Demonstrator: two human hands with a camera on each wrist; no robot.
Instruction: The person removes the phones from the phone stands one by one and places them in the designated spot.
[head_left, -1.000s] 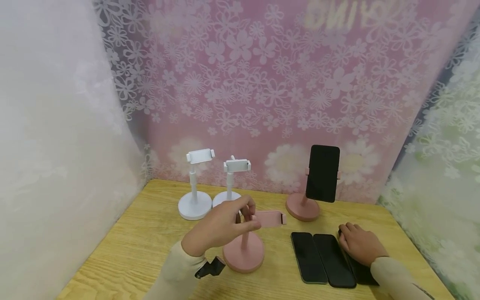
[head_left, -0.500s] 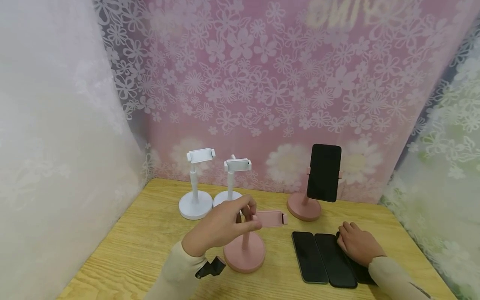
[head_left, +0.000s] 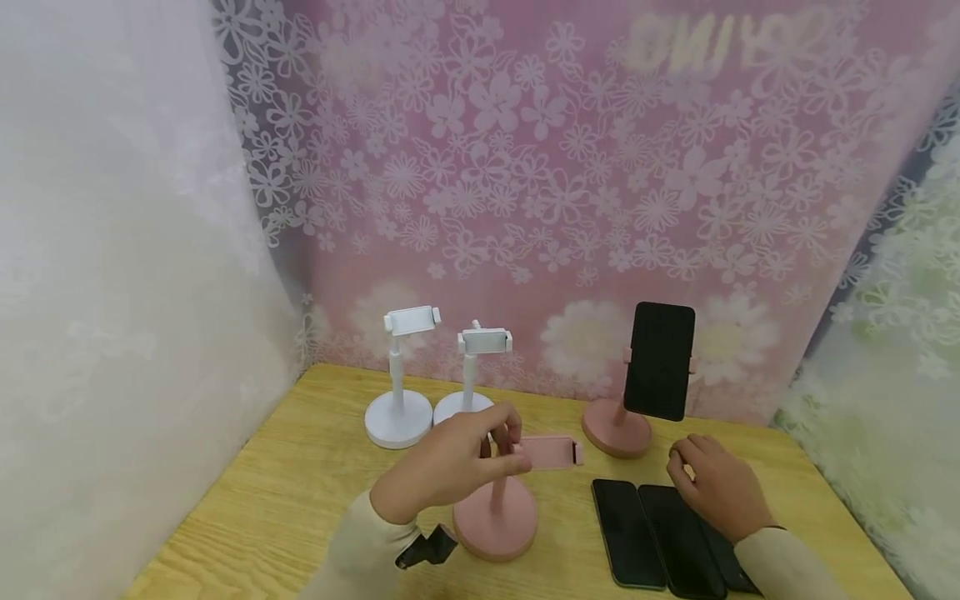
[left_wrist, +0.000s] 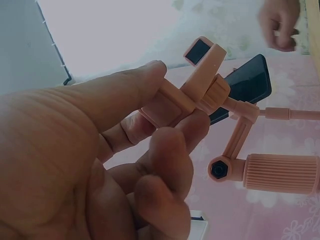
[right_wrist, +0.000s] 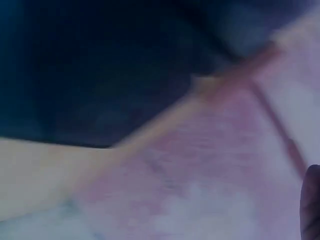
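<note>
3 phones (head_left: 628, 533) lie side by side on the worktop (head_left: 322, 467); just beside them, the left hand (head_left: 453, 458) pinches the clamp (head_left: 551, 452) of a pink stand (head_left: 497, 521). The step looks like readying that stand; next seems to call for a wide clamp and a sure grip on 1 phone.

The right hand (head_left: 718, 487) curls its fingers near the phones' far ends; whether they hold anything, I cannot tell. It has shifted slightly farther out since the earlier frame; the left pinch is unchanged.
</note>
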